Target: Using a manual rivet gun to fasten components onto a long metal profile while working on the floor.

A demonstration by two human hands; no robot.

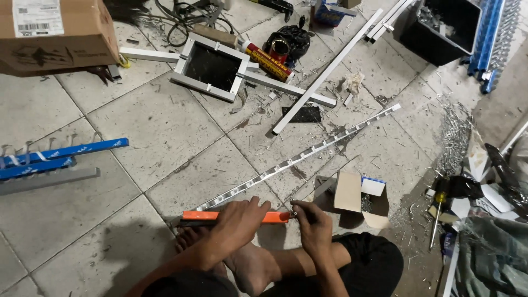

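Note:
My left hand [237, 221] presses down on an orange bar-shaped tool [273, 217] that lies across the near end of a long slotted metal strip [308, 155]. The strip runs diagonally from my feet up to the right across the tiled floor. My right hand [309, 219] is at the right end of the orange tool, fingers pinched around a thin dark pen-like object whose tip touches the strip. My bare foot [250, 267] rests on the floor just below both hands.
A small open cardboard box of screws [360, 199] sits right of my hands. A square aluminium frame [212, 67], loose aluminium bars [324, 74], a big carton [55, 33], blue strips [60, 153], a black bin [440, 27], a screwdriver [437, 217] and metal shavings [454, 132] lie around.

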